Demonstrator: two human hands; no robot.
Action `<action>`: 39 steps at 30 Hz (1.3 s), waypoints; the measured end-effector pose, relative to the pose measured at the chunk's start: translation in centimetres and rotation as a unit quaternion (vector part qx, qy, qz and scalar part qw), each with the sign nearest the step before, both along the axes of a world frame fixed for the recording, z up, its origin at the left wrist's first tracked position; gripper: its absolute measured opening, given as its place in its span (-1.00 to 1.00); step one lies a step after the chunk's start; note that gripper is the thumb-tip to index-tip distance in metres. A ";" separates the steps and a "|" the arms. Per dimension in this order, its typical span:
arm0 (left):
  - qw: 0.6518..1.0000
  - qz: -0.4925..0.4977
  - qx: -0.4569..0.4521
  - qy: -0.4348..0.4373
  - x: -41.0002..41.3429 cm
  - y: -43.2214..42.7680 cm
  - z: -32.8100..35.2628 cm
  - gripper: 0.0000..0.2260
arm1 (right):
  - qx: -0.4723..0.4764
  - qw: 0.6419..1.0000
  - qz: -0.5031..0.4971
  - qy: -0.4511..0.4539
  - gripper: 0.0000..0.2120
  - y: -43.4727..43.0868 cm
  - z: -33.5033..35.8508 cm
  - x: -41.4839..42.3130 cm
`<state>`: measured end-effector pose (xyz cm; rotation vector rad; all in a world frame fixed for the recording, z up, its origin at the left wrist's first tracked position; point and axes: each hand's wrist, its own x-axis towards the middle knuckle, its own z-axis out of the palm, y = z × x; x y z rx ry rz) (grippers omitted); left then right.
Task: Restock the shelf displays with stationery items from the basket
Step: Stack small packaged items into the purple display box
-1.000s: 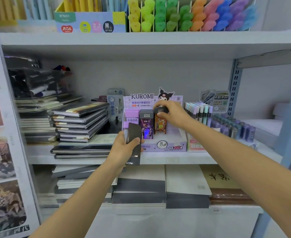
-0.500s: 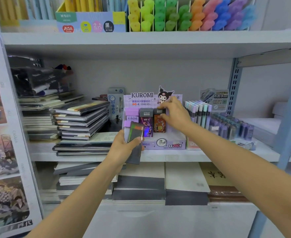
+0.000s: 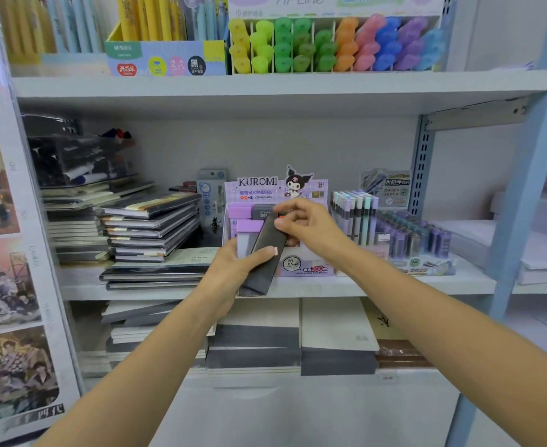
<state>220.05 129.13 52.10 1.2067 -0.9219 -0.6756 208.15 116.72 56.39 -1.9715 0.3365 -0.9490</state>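
- Lead-refill pack (image 3: 267, 235): dark, flat, oblong. Held in the air in front of the middle shelf (image 3: 394, 287), tilted, upper end leaning right. It overlaps the front of the Kuromi display box (image 3: 309, 269).
- Left hand (image 3: 233, 274): grips the lower half of the pack from the left. Thumb (image 3: 262, 253) lies across its dark face; the other fingers are hidden behind it.
- Right hand (image 3: 312, 227): at the pack's upper end, fingers curled, thumb and forefinger (image 3: 289, 206) pinching that end. The remaining fingers are tucked under the palm.
- Kuromi display box: stands at the middle of the shelf, near its front edge. Header card upright at the back. Purple packs (image 3: 243, 211) and a grey pack (image 3: 264, 211) stand in its left part; the right part is hidden behind the right hand.
- Just right of the box: a rack of upright pens (image 3: 356, 217), then rows of purple lead tubes (image 3: 417, 237) toward the shelf's right edge.
- Left part of the shelf: a stack of dark notebooks (image 3: 149, 227).
- Upper shelf: highlighters (image 3: 330, 43) in a divided tray, yellow through green, orange, pink, blue, purple.
- Lower shelf: flat piles of grey and white pads (image 3: 336, 337).
- Far left: a panel of posters (image 3: 7, 285).
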 end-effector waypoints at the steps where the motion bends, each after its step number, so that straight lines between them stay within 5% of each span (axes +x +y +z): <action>1: 1.000 0.009 0.002 0.016 0.0 0.1 0.1 -0.71 | -0.004 1.000 -0.012 -0.018 -0.79 -0.3 0.1 -0.4; 5: 0.994 0.041 -0.003 0.098 0.0 0.4 0.8 -0.86 | -0.053 0.998 0.010 -0.024 -0.78 -0.8 -0.3 -1.9; 11: 0.985 0.028 0.037 0.165 -0.7 1.0 2.2 -0.79 | -0.089 0.993 0.068 0.025 -0.66 -0.7 -1.3 -3.4; 16: 0.975 -0.043 -0.010 0.220 -1.3 1.5 2.8 -0.49 | -0.059 0.998 0.028 -0.015 -0.80 -0.2 -1.6 -3.9; 22: 0.987 0.019 -0.033 0.156 -2.7 0.9 2.3 -0.78 | 0.027 0.998 0.030 -0.046 -0.84 0.9 -2.2 -4.2; 30: 0.995 0.086 -0.030 0.041 -2.8 0.6 1.1 -0.71 | -0.057 0.997 0.004 0.055 -0.68 1.2 -3.0 -4.5; 39: 0.998 0.055 -0.016 -0.031 -2.5 0.0 0.8 -0.71 | -0.065 0.998 0.008 0.007 -0.72 0.7 -0.1 -3.5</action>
